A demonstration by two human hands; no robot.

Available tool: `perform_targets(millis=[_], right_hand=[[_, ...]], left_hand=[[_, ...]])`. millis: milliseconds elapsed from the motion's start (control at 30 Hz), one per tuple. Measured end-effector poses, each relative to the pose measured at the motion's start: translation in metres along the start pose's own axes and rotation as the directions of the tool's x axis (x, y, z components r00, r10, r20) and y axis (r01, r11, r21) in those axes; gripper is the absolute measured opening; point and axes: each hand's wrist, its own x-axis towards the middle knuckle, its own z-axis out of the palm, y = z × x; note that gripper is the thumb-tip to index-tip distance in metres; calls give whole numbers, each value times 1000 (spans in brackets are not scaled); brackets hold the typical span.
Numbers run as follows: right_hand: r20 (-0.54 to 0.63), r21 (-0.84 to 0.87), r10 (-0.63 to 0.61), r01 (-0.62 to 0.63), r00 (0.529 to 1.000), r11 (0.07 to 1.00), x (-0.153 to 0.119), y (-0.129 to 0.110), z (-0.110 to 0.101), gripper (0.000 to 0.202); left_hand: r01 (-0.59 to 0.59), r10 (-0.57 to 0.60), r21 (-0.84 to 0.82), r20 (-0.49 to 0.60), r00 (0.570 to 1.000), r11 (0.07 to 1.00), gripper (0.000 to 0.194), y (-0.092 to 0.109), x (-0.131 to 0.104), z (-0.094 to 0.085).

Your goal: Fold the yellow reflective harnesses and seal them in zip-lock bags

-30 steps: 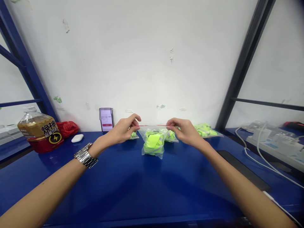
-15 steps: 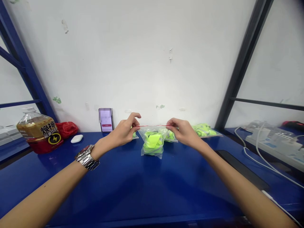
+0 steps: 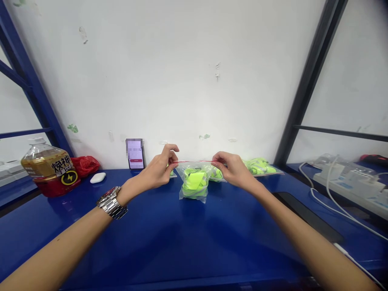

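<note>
A clear zip bag (image 3: 194,182) stuffed with neon yellow-green straps stands upright on the blue table (image 3: 169,238), its red seal strip stretched level between my hands. My left hand (image 3: 159,169), with a metal watch on the wrist, pinches the left end of the seal. My right hand (image 3: 232,169) pinches the right end. Behind them lie more filled bags: a flat one (image 3: 262,166) at the right, and others partly hidden by my hands.
A phone (image 3: 135,153) leans against the white wall. At the left stand a large amber drink bottle (image 3: 48,167), a red plastic bag (image 3: 85,165) and a white oval case (image 3: 98,177). A black flat panel (image 3: 306,216), cables and a power strip (image 3: 348,180) lie right.
Both hands keep pinching the seal and stay nearly where they were; my left thumb and fingers shifted slightly along the strip. The bag holds its place.
</note>
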Motion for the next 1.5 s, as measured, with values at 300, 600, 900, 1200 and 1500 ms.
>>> perform_targets(millis=[300,600,900,1200,1500], right_hand=[[-222,-79,0,-19,975,997,3,-3,20,15],[-47,203,11,-1,999,979,0,0,7,7],[53,238,-53,39,997,971,0,-5,8,10],[20,84,-80,78,997,993,2,-7,8,7],[1,69,-109,109,994,992,1,-6,8,6]], left_hand=[[-12,12,60,-8,1000,998,38,1,0,6],[86,-83,-64,52,995,994,29,6,0,-4],[51,-49,-26,96,994,998,15,8,3,-5],[9,-11,24,81,997,1000,14,6,2,-4],[-3,-1,72,51,999,997,14,4,-1,1]])
